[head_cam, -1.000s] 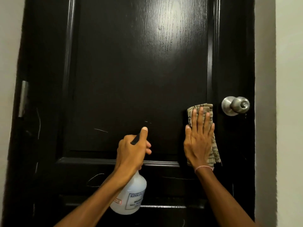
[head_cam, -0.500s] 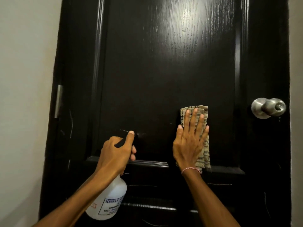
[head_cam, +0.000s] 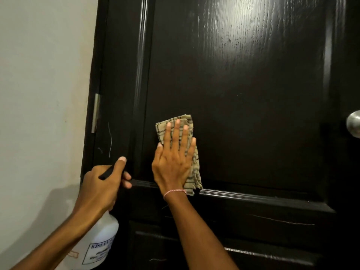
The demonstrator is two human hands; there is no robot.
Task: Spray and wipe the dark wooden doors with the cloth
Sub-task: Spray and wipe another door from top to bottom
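Observation:
The dark wooden door (head_cam: 243, 90) fills most of the view, glossy with wood grain. My right hand (head_cam: 173, 160) lies flat, fingers spread, pressing a folded beige checked cloth (head_cam: 191, 172) against the lower left of the door's upper panel, just above the horizontal moulding. My left hand (head_cam: 103, 184) grips the black trigger head of a white spray bottle (head_cam: 99, 244), held low beside the door's left stile, thumb up on the nozzle.
A pale wall (head_cam: 42, 94) stands left of the door. A metal hinge (head_cam: 95, 113) sits on the door's left edge. The round metal knob (head_cam: 353, 123) is at the far right edge. Thin scratches mark the lower door.
My right hand has slid the cloth leftward across the panel, from near the knob to the panel's left side. The left hand with the bottle moved left too, and the view shifted left.

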